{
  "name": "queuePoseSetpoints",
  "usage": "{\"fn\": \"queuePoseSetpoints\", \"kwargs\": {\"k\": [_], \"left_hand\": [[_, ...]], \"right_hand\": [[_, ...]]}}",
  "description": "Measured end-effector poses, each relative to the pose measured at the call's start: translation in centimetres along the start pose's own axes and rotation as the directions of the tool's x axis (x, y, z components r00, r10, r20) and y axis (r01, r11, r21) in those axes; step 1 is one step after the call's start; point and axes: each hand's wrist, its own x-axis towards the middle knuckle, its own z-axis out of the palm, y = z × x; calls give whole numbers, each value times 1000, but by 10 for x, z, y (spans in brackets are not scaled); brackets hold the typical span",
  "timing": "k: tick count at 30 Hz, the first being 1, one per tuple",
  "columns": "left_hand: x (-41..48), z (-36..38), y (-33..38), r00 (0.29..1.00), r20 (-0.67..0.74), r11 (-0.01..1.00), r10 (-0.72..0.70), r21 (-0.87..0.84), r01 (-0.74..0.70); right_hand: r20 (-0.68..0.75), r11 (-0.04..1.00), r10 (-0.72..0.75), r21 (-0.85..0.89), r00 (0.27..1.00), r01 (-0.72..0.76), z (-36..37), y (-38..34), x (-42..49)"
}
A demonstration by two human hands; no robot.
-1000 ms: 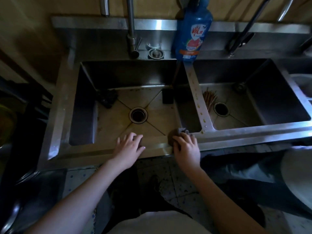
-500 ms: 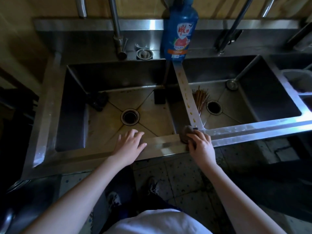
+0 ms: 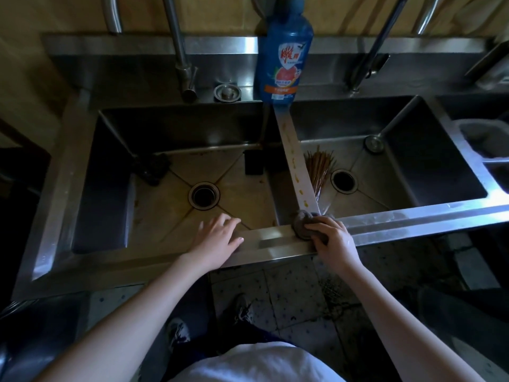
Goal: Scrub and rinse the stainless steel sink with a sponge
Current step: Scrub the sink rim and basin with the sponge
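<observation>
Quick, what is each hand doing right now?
Left hand: open, fingers resting flat on the sink rim, holding nothing.
Right hand: gripping the sponge on the rim.

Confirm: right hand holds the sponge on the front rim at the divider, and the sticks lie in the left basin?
No: the head view shows the sticks in the right basin. The right hand does hold the sponge on the front rim at the divider.
</observation>
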Motion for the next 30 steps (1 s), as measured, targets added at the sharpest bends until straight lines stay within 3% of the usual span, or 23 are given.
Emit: {"fn": "queuePoseSetpoints", "kwargs": {"k": [6,14,25,30], "left_hand": [[8,0,7,999,-11,999,-31,-12,31],[2,10,11,999,36,999,-40,-6,41],[4,-3,14,991,133,995,-7,98,-6],[5,-3,17,989,143,997,-48,74,37]], "right_hand": [[-8,998,-62,-6,998,62,-1,6,23],[10,1000,-4,21,1000,4,1,-2,72],[-83,1000,14,-13,996,-15,12,-12,63],[-73,1000,-21,-9,997,20,14,-7,75]]}}
